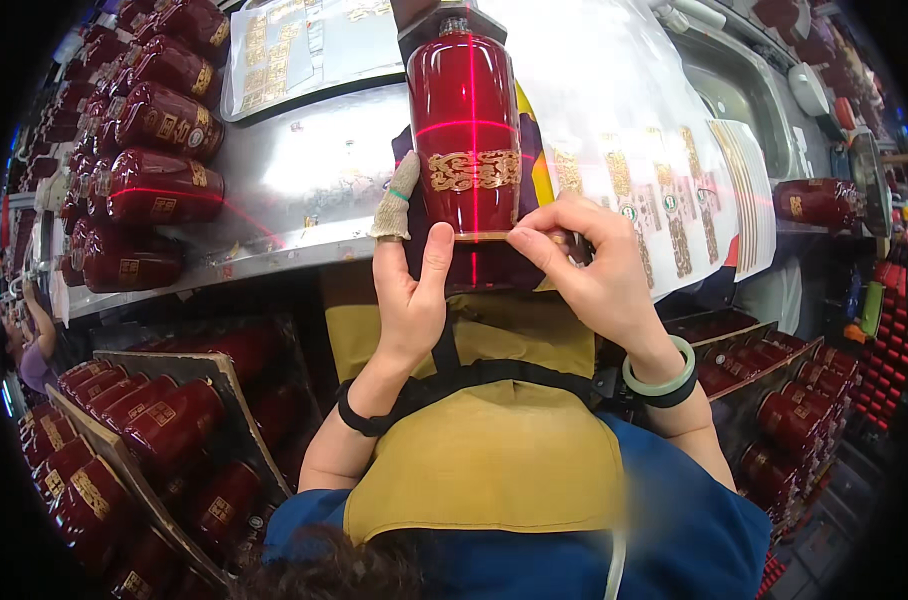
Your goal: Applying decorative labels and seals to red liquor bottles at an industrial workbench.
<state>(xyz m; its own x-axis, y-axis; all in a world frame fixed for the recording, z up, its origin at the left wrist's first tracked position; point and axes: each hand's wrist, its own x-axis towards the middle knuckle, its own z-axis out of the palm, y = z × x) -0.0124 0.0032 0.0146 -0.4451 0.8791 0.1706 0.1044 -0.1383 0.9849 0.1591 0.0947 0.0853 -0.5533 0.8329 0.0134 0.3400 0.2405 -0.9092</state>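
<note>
Near the top centre of the frame, red bottle [454,95]: glossy, neck toward the top edge, base toward both hands; crossed by thin red light lines.
Gold patterned band [474,171]: wrapped across the lower part of the red bottle.
Thin gold strip [484,236]: running along the base edge, between left thumb and right fingertips.
Left hand [410,300]: just left of centre; thumb and index spread apart, thumb tip at the left corner of the base, index laid along the left side; cannot tell about the other fingers, hidden from view.
Cloth finger cover [392,208]: fitted over the left index, ringed with green.
Right hand [604,265]: just right of centre; thumb and index pinching the right end of the thin gold strip; other fingers curled, partly hidden.
Pale green bangle [687,365]: worn on the right wrist.
White sheet [599,100]: spread at upper right, bearing gold ornamental stickers [679,240].
Clear tray [334,90]: set at upper left, holding more gold pieces.
Other red bottles [164,190]: crowded along the left side.
Mustard apron [484,460]: filling the lower centre.
</note>
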